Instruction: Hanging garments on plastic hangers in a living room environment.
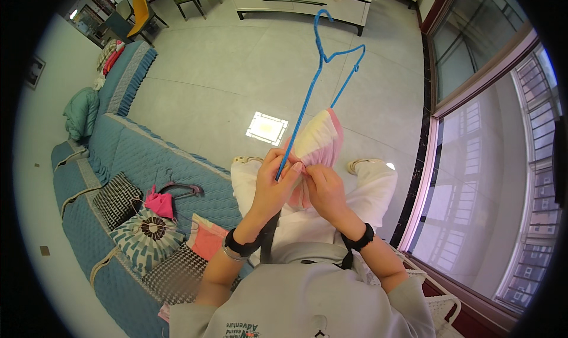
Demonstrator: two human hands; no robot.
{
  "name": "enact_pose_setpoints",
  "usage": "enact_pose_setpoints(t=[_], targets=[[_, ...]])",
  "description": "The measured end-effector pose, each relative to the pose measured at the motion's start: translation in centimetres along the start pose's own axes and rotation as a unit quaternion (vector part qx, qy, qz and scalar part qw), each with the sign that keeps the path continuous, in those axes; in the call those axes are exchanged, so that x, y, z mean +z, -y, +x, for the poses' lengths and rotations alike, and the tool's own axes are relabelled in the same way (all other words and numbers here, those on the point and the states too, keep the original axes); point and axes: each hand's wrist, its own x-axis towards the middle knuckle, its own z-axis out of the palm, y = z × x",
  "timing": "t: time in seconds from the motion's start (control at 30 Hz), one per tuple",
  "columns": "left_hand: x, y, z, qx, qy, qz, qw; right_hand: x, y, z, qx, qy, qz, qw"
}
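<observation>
A blue wire clothes hanger (306,103) stands up in front of me, its hook pointing away toward the far cabinet. A pink and pale yellow cloth (317,138) hangs over the hanger's lower part, its folds gathered between my hands. My left hand (277,174) grips the hanger's near end together with the cloth's edge. Close beside it, my right hand (326,187) pinches the same cloth with thumb and fingers. Part of the cloth droops below the hands, above my lap. The hanger's lower bar is mostly hidden by the cloth and fingers.
On my left is a blue quilted sofa (133,138) bearing patterned cushions (148,240), a pink cloth (159,202), a dark hanger (188,189) and a coral cloth (208,238). A white cabinet (297,3) stands ahead. Glass sliding doors (479,54) line the right.
</observation>
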Motion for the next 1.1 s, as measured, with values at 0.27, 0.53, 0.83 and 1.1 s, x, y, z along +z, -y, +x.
enact_pose_setpoints(t=[0.27,0.53,0.83,1.1], targets=[[-0.2,0.2,-0.3,-0.014,-0.053,0.033,0.998,-0.7,2.8,-1.5,-0.079,0.175,0.126,0.973],[-0.6,1.0,-1.0,-0.003,-0.043,0.048,0.998,-1.9,0.7,0.6,0.103,0.031,0.1,0.989],[-1.4,-0.4,-1.4,-0.052,0.104,0.024,0.993,-2.4,-2.8,0.9,0.278,0.056,0.225,0.932],[-2.4,-0.4,-2.1,0.009,0.121,0.115,0.986,-5.5,-3.4,3.9,0.284,-0.044,0.262,0.921]])
